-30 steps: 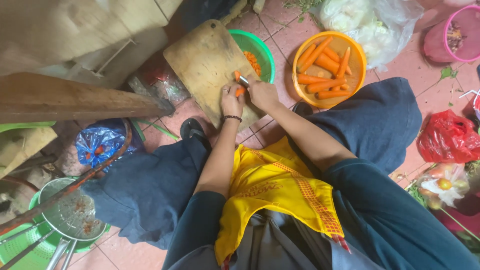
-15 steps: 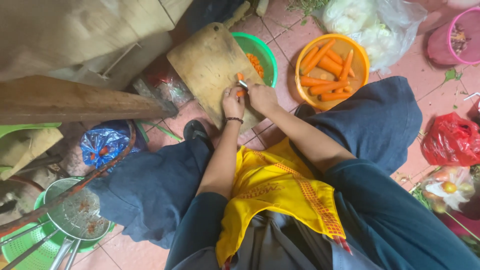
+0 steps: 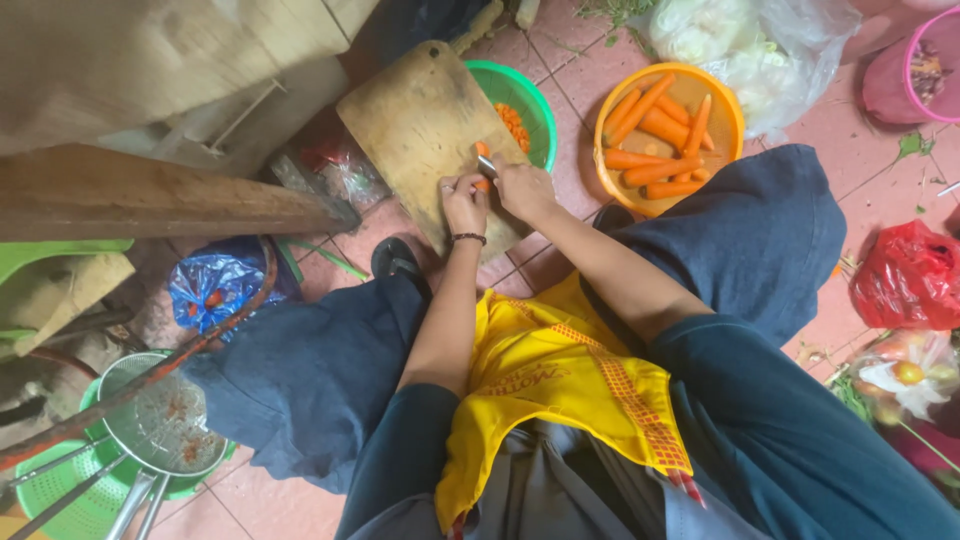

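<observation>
Nearest the camera: yellow apron (image 3: 560,390) over the lap, dark blue trousers (image 3: 740,250) w/ knees spread to both sides. Both forearms reach fwd between the knees, hands close together, nearly touching, over the near end of a wooden cutting board (image 3: 420,130) lying on the tiled floor. Left hand (image 3: 464,205), black band at the wrist, pinches a short carrot piece (image 3: 482,184) against the board, fingers curled on it. Right hand (image 3: 525,190) is closed round a knife (image 3: 487,165); handle hidden in the fist, blade just beside the carrot piece, whether it touches can't tell. Black sandal (image 3: 395,262) just left of the left wrist. Lower left: metal strainer (image 3: 160,425) sitting in a green basket (image 3: 70,500); blue plastic bag (image 3: 215,285) above that. Past the board, touching its far right edge: green bowl (image 3: 525,100) w/ chopped carrot bits inside. Right of it, apart: orange bowl (image 3: 720,115) holding whole peeled carrots (image 3: 650,140). Far right: red bag (image 3: 910,275), pink bucket (image 3: 915,70) at the top corner.
</observation>
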